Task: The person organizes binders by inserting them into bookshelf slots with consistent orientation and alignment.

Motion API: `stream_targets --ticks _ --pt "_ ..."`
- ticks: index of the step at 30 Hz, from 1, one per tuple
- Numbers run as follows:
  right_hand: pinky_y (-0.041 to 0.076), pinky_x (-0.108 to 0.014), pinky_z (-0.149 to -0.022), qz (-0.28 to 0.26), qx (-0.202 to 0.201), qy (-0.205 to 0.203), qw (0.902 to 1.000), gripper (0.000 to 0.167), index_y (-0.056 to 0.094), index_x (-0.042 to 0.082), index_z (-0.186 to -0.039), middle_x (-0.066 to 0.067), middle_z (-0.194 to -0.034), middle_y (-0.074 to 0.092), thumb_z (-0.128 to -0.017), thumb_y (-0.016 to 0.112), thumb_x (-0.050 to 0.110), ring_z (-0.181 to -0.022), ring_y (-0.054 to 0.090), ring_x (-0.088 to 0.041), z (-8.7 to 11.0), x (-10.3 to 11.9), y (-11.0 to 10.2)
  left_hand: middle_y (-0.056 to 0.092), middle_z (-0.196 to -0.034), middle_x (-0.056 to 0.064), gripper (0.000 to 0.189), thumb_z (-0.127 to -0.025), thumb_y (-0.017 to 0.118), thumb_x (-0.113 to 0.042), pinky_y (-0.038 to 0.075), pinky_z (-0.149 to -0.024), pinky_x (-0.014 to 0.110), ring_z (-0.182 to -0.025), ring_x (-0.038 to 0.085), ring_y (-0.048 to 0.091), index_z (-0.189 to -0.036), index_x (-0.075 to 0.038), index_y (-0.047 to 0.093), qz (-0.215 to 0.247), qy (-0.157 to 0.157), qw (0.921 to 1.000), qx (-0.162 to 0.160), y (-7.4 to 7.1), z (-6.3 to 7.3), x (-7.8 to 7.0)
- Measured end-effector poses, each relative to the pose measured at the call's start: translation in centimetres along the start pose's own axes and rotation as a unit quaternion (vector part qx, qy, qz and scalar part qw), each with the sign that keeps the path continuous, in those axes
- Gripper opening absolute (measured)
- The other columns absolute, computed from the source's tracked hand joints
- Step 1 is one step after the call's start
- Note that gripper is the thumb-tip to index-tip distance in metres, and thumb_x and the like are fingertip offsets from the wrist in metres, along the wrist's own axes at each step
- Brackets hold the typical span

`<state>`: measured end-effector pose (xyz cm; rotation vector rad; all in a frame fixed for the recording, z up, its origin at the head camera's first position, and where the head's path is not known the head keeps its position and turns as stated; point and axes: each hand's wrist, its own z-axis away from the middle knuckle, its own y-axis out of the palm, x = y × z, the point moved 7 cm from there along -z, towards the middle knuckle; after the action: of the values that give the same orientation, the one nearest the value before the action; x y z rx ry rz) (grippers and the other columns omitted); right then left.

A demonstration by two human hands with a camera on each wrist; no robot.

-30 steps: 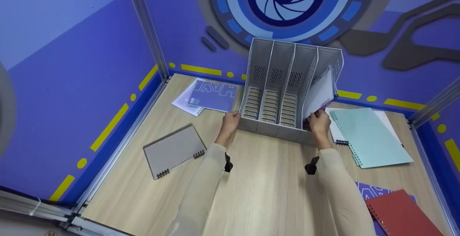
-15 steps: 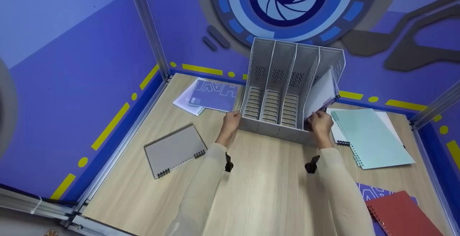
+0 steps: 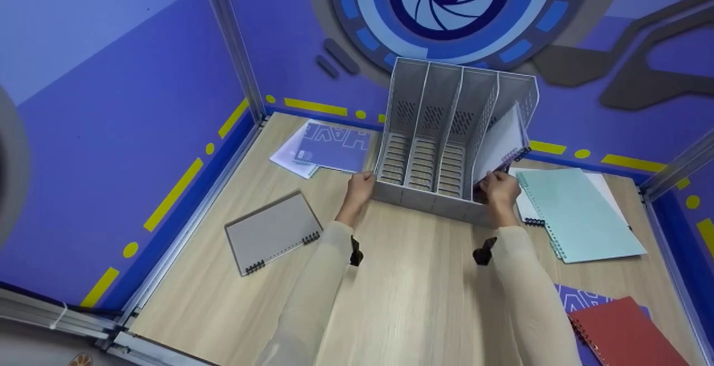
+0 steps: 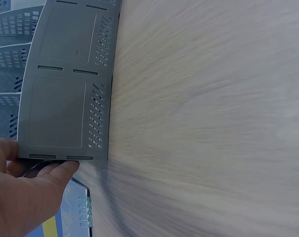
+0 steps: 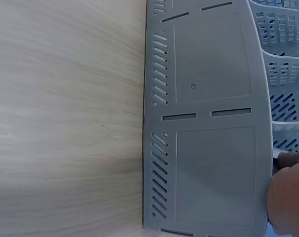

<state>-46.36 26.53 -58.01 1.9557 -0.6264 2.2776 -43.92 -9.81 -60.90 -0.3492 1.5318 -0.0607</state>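
A grey file rack [image 3: 432,204] with upright compartments stands at the back of the table. My left hand [image 3: 358,188] grips its left front corner; in the left wrist view this hand [image 4: 33,190] has its fingers against the rack's end. Ring-bound notebooks [image 3: 502,140] lean in the rightmost compartment, their ringed corner sticking out to the right. At their lower edge my right hand [image 3: 502,190] pinches them, its fingers partly hidden. The right wrist view has this hand [image 5: 290,195] at the rack's front edge, fingertips inside the compartment.
Left of the rack lie a purple notebook [image 3: 334,145] over pale ones and a grey ring-bound notebook [image 3: 273,232]. On the right are a mint notebook [image 3: 583,215] over white ones and a red notebook [image 3: 627,330] over a purple one. Blue walls enclose the table.
The whole scene shifts slightly right in the head view. My right hand and the leaning notebooks edge a little to the right; my left hand stays at the rack's corner.
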Motion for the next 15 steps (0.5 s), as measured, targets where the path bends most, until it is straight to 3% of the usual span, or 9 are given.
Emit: stream_targets --ticks 8,15 --pt "0.055 -0.031 -0.092 -0.021 0.003 0.023 0.9995 0.034 0.063 -0.01 -0.129 -0.027 -0.13 0.063 -0.105 0.053 0.012 -0.093 0.072 -0.013 -0.09 -0.31 -0.01 0.03 -0.058 -0.008 0.041 -0.101 0.05 -0.007 0.023 -0.051 0.023 -0.054 0.008 0.027 -0.063 -0.016 0.036 0.009 -0.002 1.0 -0.001 0.03 0.05 -0.15" --pt "0.05 -0.036 -0.101 -0.04 0.021 0.006 0.999 0.041 0.053 -0.009 -0.14 -0.028 -0.138 0.057 -0.108 0.047 0.016 -0.123 0.062 -0.032 0.76 -0.04 0.28 0.03 -0.058 -0.008 0.041 -0.104 0.05 -0.01 0.023 -0.051 0.023 -0.054 0.007 0.027 -0.065 -0.016 0.04 0.009 -0.004 0.9999 0.011 0.2 0.09 -0.04"
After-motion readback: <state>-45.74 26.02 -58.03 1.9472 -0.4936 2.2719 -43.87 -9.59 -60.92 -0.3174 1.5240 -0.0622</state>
